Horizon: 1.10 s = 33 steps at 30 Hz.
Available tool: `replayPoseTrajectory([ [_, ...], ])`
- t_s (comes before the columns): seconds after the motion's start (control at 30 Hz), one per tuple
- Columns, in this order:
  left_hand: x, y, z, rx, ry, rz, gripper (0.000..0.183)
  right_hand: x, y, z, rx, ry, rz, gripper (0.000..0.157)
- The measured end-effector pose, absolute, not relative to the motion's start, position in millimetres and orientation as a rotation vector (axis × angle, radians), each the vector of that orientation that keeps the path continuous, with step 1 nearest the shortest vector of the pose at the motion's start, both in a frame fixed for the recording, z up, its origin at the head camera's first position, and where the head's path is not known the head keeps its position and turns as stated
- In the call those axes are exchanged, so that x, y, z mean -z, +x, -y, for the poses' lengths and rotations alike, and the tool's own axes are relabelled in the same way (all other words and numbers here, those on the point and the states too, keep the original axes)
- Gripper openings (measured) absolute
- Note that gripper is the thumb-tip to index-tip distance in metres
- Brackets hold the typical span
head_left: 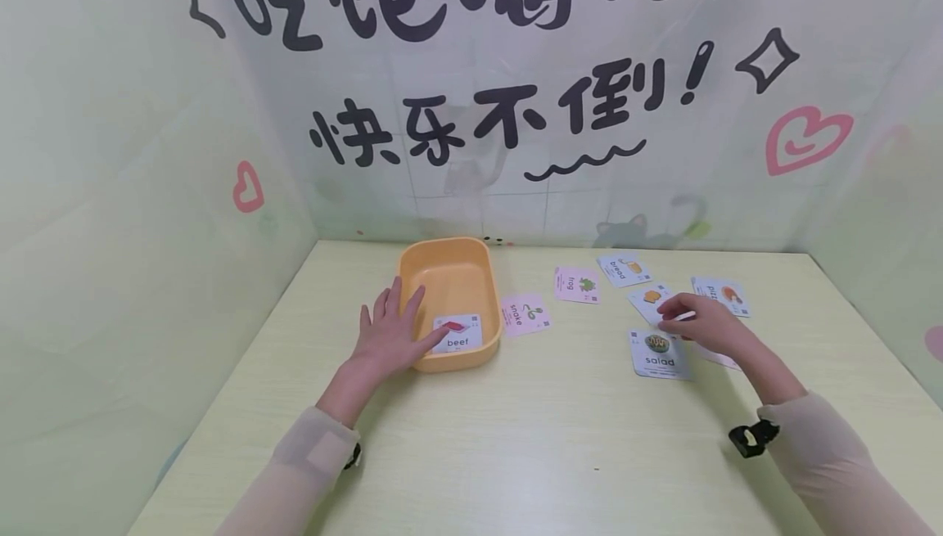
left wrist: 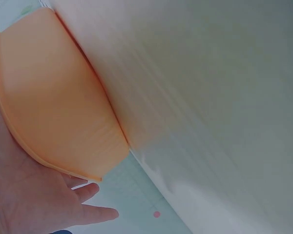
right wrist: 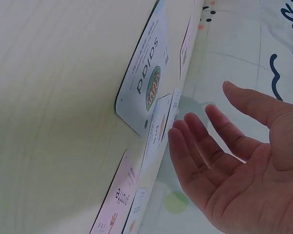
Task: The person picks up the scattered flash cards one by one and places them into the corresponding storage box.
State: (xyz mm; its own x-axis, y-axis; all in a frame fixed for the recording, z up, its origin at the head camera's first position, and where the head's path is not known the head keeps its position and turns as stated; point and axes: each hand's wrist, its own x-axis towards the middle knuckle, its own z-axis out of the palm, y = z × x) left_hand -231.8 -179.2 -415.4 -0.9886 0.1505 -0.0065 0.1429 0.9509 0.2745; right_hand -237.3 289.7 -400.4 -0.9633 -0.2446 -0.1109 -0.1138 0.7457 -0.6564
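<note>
Pale walls with dark Chinese lettering point(head_left: 435, 131) and pink hearts close in the light wooden tabletop point(head_left: 516, 446) at the back and both sides. From my remote feed I see an orange tray point(head_left: 451, 278) left of centre, toward the far edge, with the beef card point(head_left: 462, 338) lying inside at its near end. On its left rim rests the left hand point(head_left: 385, 335), fingers spread apart, thumb reaching over the near end beside that card.

Just right of the tray I make out the snake card point(head_left: 525, 315), then the frog card point(head_left: 578, 284) farther back. The bread card point(head_left: 624, 270) lies beyond the pie card point(head_left: 647, 299); the salad card point(head_left: 660, 358) is nearer, the pizza card point(head_left: 725, 295) to the far right. Above this right-hand group hangs the right hand point(head_left: 703, 325), thumb and fingers apart, loosely bent; the giraffe card point(right wrist: 118, 195) lies partly beneath it.
</note>
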Motion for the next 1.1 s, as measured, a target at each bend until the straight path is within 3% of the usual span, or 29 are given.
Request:
replayPoseTrajectory([
  [0.47,415.2,-232.8,178.6,-0.432,0.216,-3.068,0.092,404.5,-231.0,-297.3,0.994,-0.283,-2.745,0.041],
  [0.67,414.8,-232.6,178.4,-0.434,0.211,-3.063,0.092,408.5,-228.7,-300.1,0.985,-0.402,-2.719,0.045],
  [1.1,415.1,-232.8,178.4,-0.439,0.206,-3.059,0.092,413.8,-221.9,-303.8,0.846,-0.555,-2.738,0.070],
])
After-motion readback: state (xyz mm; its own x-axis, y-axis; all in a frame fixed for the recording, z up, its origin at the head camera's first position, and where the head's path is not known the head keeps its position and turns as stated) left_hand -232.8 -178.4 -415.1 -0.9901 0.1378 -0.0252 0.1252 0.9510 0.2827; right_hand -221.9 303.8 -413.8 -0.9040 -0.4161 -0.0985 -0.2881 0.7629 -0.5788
